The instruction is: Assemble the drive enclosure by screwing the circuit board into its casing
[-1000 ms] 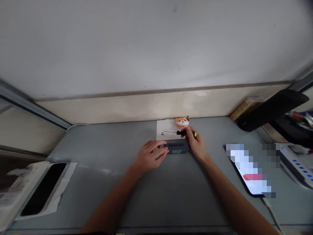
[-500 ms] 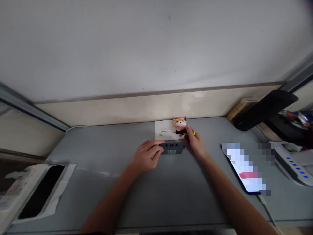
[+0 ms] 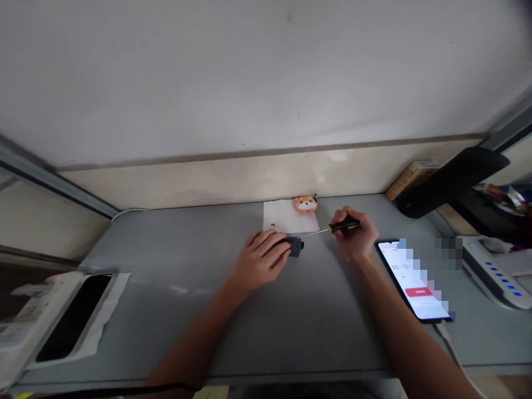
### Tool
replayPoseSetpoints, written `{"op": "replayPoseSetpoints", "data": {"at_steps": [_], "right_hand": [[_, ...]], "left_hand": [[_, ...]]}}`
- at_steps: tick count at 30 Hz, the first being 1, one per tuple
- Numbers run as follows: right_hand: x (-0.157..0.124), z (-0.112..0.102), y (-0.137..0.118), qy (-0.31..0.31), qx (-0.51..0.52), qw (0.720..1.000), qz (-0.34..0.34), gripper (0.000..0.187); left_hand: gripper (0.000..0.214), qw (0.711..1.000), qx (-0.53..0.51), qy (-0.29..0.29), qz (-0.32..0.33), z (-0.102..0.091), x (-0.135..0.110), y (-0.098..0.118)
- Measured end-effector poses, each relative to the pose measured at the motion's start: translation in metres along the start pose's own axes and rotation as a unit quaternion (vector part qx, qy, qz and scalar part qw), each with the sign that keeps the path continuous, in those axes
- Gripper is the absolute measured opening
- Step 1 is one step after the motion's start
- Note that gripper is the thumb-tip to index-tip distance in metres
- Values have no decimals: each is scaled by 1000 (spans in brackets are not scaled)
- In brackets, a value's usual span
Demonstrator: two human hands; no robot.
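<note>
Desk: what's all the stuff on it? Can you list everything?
desk: one, grey, against the wall
dark box: one, blackish, mid-desk, under the left hand
screwdriver: one, black-and-yellow handle, tip at the box
paper: one, white, behind the box
animal toy: one, orange, on the paper's far edge
phone: one, lit screen, right side
power strip: one, white, blue lights, far right
black-screened device: one, black, left edge
left hand: holds the box
right hand: grips the screwdriver
</note>
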State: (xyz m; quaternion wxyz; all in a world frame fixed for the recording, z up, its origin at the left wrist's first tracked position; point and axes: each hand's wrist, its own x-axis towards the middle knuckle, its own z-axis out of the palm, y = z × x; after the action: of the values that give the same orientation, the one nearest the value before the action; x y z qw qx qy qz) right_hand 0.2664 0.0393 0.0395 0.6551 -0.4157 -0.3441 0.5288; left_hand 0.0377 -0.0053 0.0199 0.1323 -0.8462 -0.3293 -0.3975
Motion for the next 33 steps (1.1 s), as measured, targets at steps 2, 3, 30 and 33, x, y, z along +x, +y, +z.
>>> {"op": "replayPoseSetpoints", "data": {"at_steps": [2,3,30,33], "right_hand": [[0,1,1,11,5,1000,6,25],[0,2,2,14,8,1000,8,25],[0,1,9,1,16,1000,14,25],[1,0,11,-3,21,1000,12,26]], "left_hand": [[10,1000,3,-1,-4,4,0,3],[11,1000,3,-2,-7,5,0,4],[19,1000,20,-13,-11,6,-1,8],[17,1000,17,-9,-8,6,0,9]]}}
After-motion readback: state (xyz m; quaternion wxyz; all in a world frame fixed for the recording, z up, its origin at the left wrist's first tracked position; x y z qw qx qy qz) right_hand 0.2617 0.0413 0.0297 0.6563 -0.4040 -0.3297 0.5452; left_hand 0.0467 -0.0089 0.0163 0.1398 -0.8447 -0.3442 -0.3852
